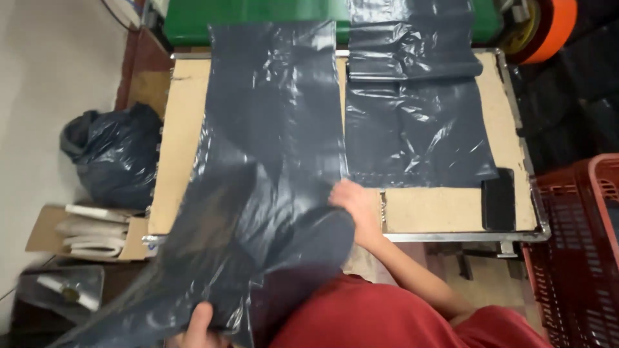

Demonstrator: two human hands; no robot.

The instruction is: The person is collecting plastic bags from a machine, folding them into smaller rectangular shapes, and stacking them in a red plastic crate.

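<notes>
A large dark grey plastic bag [271, 129] lies lengthwise over the left half of the wooden worktable [180, 148], its near end hanging off the front edge toward me. My left hand [196, 325] grips that hanging end at the bottom of the view, thumb on top. My right hand [354, 206] presses on the bag's right edge at the table's front, fingers tucked into a fold. A stack of similar dark bags [412, 122] lies flat on the right half of the table.
A small black flat object [498, 200] rests on the table's front right corner. A red plastic crate [580, 251] stands at the right. At the left are a filled dark refuse bag [116, 154] and an open cardboard box [90, 232]. Green machine housing [193, 19] lies beyond the table.
</notes>
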